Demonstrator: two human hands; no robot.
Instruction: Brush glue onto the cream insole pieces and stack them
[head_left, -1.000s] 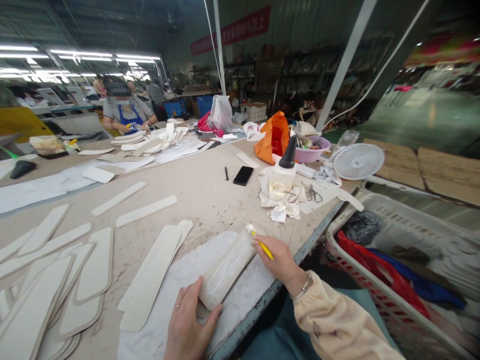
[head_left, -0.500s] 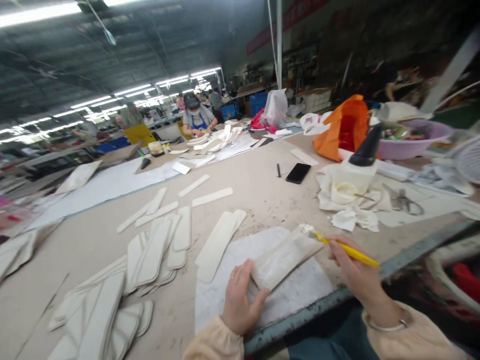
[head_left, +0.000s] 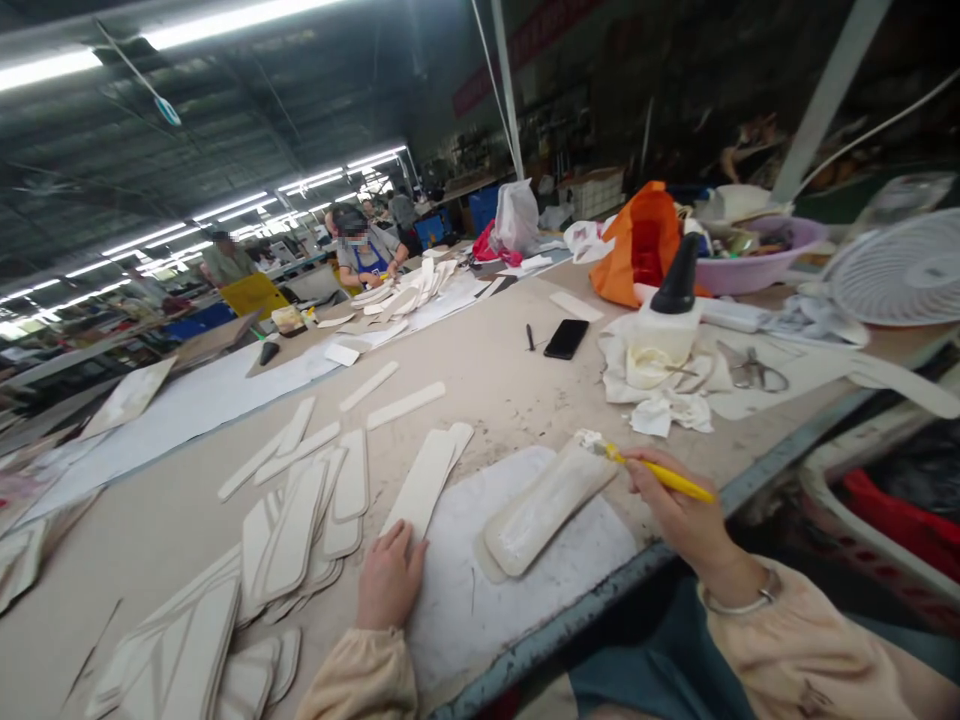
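My right hand (head_left: 679,515) is closed around the yellow handle of a brush (head_left: 667,475). The brush's whitish bristles rest at the far end of a long white rounded strip (head_left: 551,505), whose top looks wet and shiny. Another strip's edge shows beneath it, and both lie on a white sheet (head_left: 480,625) by the table edge. To the left, my left hand (head_left: 391,575) lies with its fingers stretched over the near end of a dry white strip (head_left: 421,480). That strip overlaps another one; any grip under the fingertips is hidden.
Overlapping white strips (head_left: 292,530) are heaped on the left of the table. At the right stand a glue-smeared container (head_left: 660,340), scissors (head_left: 754,370), an orange bag (head_left: 637,245) and a purple basin (head_left: 757,265). A phone (head_left: 566,339) lies mid-table. Across it, a co-worker (head_left: 367,250) handles strips.
My left hand has left the wet strip and moved left onto the dry strips. The brush stays near the wet strip's far end. The view has shifted and tilted.
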